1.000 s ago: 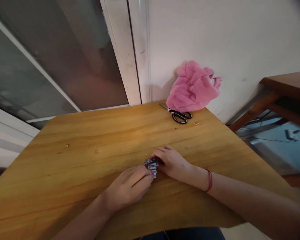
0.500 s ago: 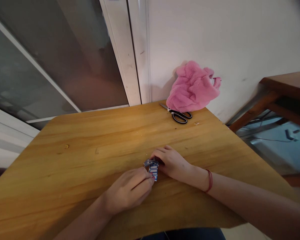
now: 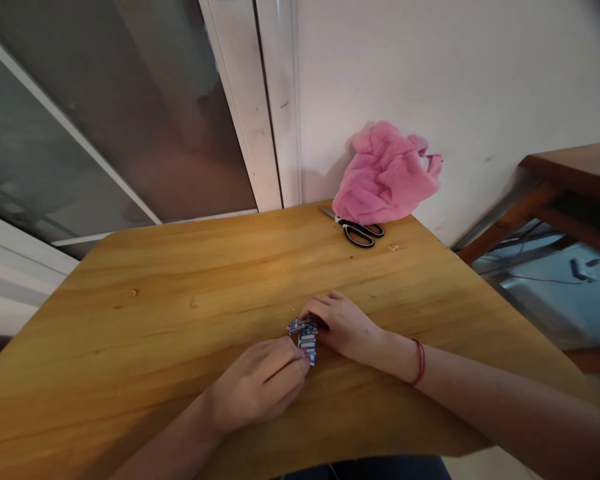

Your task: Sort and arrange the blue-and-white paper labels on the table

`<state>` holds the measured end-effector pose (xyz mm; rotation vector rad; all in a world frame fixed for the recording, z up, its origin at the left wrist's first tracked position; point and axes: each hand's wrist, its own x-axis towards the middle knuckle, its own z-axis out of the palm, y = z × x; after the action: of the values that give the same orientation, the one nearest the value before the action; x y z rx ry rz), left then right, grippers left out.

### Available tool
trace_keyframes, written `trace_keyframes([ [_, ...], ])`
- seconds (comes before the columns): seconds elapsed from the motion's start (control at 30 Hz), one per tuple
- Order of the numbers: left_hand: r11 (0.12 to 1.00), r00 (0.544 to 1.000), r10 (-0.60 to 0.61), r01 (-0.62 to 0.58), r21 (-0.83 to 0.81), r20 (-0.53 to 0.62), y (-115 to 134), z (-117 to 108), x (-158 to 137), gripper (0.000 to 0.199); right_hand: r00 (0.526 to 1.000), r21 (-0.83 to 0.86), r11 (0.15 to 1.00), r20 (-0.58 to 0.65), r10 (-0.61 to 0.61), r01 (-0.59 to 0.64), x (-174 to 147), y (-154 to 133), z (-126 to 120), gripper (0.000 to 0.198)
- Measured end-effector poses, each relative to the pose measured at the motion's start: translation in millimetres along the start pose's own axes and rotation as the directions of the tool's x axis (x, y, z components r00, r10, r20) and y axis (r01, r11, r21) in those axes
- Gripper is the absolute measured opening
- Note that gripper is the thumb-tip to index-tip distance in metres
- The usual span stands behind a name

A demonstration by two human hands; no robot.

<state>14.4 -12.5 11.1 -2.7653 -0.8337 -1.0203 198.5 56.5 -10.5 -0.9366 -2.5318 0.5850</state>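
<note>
Blue-and-white printed paper (image 3: 306, 339), a small folded piece, lies flat near the front middle of the wooden table (image 3: 180, 280), and I see both hands on it. My left hand (image 3: 260, 387) pinches its near end between curled fingertips, while my right hand (image 3: 343, 325), a red string at the wrist, presses its far end down with fingers bunched together. Black-handled scissors (image 3: 357, 230) lie well apart at the far edge, touching a pink fluffy cloth (image 3: 385, 173) against the wall.
</note>
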Motion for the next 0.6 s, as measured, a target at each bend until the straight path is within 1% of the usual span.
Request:
trace_keyframes([
  [0.17,0.999,1.000,-0.025,0.025,-0.027,0.011,-2.0,2.4,-3.5,0.012,1.000,-0.004,1.000,0.004,-0.001,0.001,0.3,0.4,-0.4,0.019],
  [0.27,0.999,0.999,-0.048,0.048,0.007,0.003,-4.6,4.6,-4.8,0.014,1.000,0.000,1.000,0.009,-0.005,0.005,-0.1,0.2,-1.3,0.020],
  [0.43,0.985,0.985,-0.165,0.162,0.052,0.042,-10.8,9.5,-4.8,0.013,1.000,0.003,1.000,0.013,0.013,-0.013,-0.4,-1.7,-3.2,0.020],
  [0.6,0.964,0.966,-0.258,0.257,0.068,0.004,-16.2,14.2,-7.5,0.015,1.000,0.008,1.000,0.002,0.010,-0.010,0.7,-3.7,-4.0,0.020],
])
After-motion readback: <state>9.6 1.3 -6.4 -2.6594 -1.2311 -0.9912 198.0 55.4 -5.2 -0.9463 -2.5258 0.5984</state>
